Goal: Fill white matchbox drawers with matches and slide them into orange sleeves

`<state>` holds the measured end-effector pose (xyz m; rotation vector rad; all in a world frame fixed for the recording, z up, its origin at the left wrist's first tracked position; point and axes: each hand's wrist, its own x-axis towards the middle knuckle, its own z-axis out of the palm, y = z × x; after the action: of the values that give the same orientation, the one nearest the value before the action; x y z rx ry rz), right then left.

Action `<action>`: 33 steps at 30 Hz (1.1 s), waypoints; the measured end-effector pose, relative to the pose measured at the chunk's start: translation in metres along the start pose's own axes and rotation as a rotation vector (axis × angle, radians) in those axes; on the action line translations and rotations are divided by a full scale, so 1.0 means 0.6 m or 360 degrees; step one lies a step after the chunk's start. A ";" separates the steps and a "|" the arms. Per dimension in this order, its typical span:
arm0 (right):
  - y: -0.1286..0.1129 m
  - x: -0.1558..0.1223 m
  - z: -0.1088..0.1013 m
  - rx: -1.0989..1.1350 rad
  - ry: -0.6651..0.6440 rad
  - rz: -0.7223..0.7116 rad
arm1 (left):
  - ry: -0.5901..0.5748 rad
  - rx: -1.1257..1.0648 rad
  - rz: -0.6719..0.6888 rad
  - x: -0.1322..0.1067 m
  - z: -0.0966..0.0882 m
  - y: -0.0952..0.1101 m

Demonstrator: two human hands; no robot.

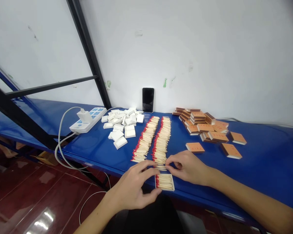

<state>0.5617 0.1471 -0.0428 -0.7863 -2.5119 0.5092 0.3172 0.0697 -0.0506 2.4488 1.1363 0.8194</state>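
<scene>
A small white matchbox tray (172, 182) lies at the table's front edge, filled with red-tipped matches (164, 182). My left hand (138, 185) brackets its left end, thumb at the near edge and a fingertip at the far edge. The index finger of that hand reaches the red heads at the near end of the right row of matches (161, 139). At the plain stick ends of the same row, my right hand (185, 167) has thumb and index finger pinched together on a few matches. A second row of matches (146, 138) lies to the left.
White empty trays (120, 143) are heaped at the left, beside a power strip (97, 113) with a plugged-in charger and cable. Orange matchbox sleeves or boxes (205, 127) are piled at the right. A black-screened phone (148, 100) leans on the wall. A dark metal frame (88, 48) rises at left.
</scene>
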 end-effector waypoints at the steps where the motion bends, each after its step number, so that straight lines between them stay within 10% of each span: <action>1: 0.000 0.000 0.000 -0.0004 -0.0003 0.0003 | 0.0001 0.0002 0.0001 0.000 0.000 0.000; 33: -0.003 -0.001 -0.006 0.0046 -0.0039 -0.0071 | -0.0026 0.0027 -0.0013 0.002 -0.002 0.002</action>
<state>0.5631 0.1464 -0.0390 -0.7160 -2.5324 0.5416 0.3178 0.0698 -0.0489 2.4586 1.1510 0.7889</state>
